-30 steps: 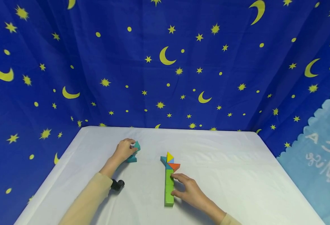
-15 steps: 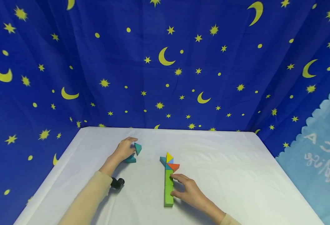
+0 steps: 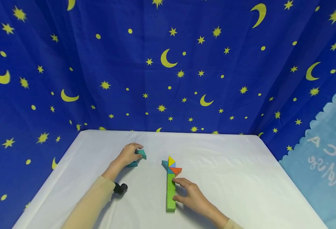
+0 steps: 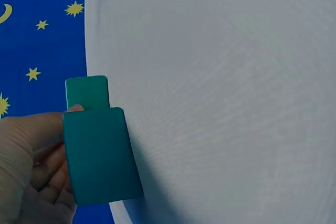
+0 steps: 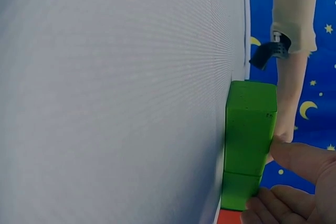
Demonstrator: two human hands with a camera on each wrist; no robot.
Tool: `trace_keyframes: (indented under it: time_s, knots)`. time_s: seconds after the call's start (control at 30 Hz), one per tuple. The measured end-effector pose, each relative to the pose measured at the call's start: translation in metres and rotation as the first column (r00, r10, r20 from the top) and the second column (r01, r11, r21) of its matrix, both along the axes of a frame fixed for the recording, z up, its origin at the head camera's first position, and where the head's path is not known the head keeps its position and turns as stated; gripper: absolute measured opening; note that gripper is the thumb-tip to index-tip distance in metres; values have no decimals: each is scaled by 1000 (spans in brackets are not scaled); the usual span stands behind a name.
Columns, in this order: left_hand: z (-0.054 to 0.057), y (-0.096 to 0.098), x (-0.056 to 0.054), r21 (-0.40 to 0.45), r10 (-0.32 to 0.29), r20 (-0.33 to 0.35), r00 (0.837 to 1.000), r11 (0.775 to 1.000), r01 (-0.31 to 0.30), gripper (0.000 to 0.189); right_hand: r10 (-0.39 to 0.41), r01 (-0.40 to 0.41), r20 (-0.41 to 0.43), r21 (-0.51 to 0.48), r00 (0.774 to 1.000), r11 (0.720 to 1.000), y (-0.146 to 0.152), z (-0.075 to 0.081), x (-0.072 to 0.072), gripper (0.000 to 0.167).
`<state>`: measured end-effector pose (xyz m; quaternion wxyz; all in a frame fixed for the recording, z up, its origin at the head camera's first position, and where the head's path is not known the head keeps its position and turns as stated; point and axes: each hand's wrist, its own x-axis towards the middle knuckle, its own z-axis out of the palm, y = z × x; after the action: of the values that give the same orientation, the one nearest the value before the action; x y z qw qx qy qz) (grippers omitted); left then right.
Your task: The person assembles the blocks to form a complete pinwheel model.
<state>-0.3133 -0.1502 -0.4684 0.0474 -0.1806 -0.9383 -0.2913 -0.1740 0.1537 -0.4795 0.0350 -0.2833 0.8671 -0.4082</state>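
Note:
At the left of the table, my left hand (image 3: 129,154) pinches a teal triangular block (image 3: 142,154) between thumb and fingers. A second teal block (image 3: 132,164) lies on the cloth just under that hand, partly covered by it. In the left wrist view, the thumb tip is right at the edges of two teal faces, a larger one (image 4: 102,161) in front of a smaller one (image 4: 88,90). My right hand (image 3: 195,197) has its thumb and index fingertip against the right side of a column of green blocks (image 3: 171,194). Its fingers are spread, not wrapped round the column.
Beyond the green column lie a yellow triangle (image 3: 171,161), a light blue triangle (image 3: 172,165), an orange triangle (image 3: 176,171) and blue triangles (image 3: 165,164), fanned like a pinwheel. A black wrist camera (image 3: 121,189) is on the left sleeve. A star-and-moon curtain (image 3: 168,79) borders the white table (image 3: 228,165).
The teal triangular block in my left hand has turned and tipped lower, its pointed end swinging round to the right. My right hand stays at the green column.

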Motion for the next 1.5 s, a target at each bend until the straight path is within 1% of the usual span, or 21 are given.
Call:
trace_keyframes:
  time_s: [0.13,0.23,0.43,0.53,0.67,0.73,0.8,0.9,1.0,1.1,1.2,1.33,1.5]
  knots:
    - [-2,1,0,50,-18,11,1000,999,18,36,0,0,3,0,1000,1000,0,0,0,59]
    - [-4,1,1,78,-29,3,1000,997,29,33,1,-1,0,3,1000,1000,0,0,1,59]
    - [-8,1,1,99,-45,-18,999,994,46,29,-2,2,-11,2,1000,1000,-1,-1,1,58]
    - [-7,2,0,101,-34,-23,999,994,36,28,-3,3,-16,0,1000,1000,-1,0,2,58]
    - [-3,4,0,114,7,-21,1000,993,-5,28,-2,2,-4,2,1000,1000,-1,0,1,58]
    - [1,8,3,133,10,-21,1000,991,-7,28,-3,3,1,6,1000,1000,0,0,1,59]
    - [6,13,8,151,-5,-22,1000,989,9,29,-6,6,3,11,1000,1000,0,0,1,59]
    - [14,23,19,190,-43,2,999,981,42,30,-7,7,4,14,1000,1000,0,0,0,59]
    - [17,32,29,215,-63,30,998,975,55,29,-8,8,7,14,1000,1000,0,0,0,59]
    - [16,40,36,220,-78,35,996,973,69,29,-9,8,5,13,1000,1000,-1,0,1,59]
    - [12,45,40,220,-93,15,996,972,87,28,-7,7,-2,12,1000,1000,-1,0,0,59]
    - [6,50,42,214,-99,-17,995,972,101,28,-4,4,-4,12,1000,1000,-1,0,0,58]
    - [1,56,44,204,-117,-28,993,972,120,27,1,-1,-34,8,999,1000,0,1,1,57]
